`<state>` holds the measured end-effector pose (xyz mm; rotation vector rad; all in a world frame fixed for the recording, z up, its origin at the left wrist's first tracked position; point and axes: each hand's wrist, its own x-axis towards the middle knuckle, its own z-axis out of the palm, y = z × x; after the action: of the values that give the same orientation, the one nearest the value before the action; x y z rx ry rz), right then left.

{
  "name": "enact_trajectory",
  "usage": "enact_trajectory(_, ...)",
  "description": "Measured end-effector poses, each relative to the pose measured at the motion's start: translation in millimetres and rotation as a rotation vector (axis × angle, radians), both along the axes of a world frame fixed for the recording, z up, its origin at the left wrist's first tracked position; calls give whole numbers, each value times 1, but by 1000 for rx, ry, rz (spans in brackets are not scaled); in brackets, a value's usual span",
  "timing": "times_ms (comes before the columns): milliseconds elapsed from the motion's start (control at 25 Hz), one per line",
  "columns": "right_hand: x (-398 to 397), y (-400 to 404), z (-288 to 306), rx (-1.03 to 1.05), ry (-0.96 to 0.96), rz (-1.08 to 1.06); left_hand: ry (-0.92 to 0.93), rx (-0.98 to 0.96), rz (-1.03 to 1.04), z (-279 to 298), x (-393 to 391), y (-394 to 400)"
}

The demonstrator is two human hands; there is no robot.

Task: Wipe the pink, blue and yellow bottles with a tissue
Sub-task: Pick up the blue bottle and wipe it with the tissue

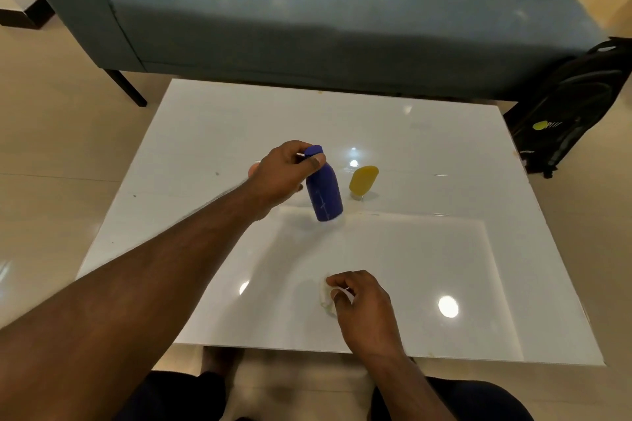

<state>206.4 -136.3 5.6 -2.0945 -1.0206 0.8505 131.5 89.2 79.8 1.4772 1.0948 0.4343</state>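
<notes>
Here, glossy white table (393,133) fronts blue sofa (307,10).

A glossy white rectangular table (427,249) carried a tilted blue plastic bottle (324,193), with a yellow plastic bottle (363,180) just beside it.
</notes>
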Motion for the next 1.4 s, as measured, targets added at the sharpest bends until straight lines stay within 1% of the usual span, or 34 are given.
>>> enact_trajectory(80, -2, -2, 2, -29, -2, 5, -176, -251, 95, 14, -17, -18)
enact_trajectory(160, -5, -4, 7, -57, -21, 16, -287, -434, 135, 29, -36, -43)
enact_trajectory(240, -10, -7, 14, -73, -88, 42, -366, -592, 148, 43, -53, -72)
enact_trajectory(320, -16, -14, 21, -55, -136, 73, -407, -689, 161, 53, -69, -100)
enact_trajectory(480, -36, -40, 36, -53, -145, 119, -446, -797, 187, 67, -103, -158)
enact_trajectory(600, -47, -55, 47, -13, -135, 87, -492, -861, 203, 72, -127, -191)
enact_trajectory(760, -56, -76, 68, 20, -120, 21, -611, -923, 205, 78, -154, -235)
enact_trajectory(920, -65, -95, 85, 76, -49, -46, -695, -911, 209, 81, -169, -272)
enact_trajectory(1000, -73, -104, 93, 104, -3, -75, -702, -896, 244, 80, -173, -284)
enact_trajectory(1120, -82, -114, 102, 139, 9, -89, -694, -909, 295, 74, -179, -296)
enact_trajectory(1400, -87, -116, 123, 241, 122, -131, -672, -917, 362, 53, -183, -294)
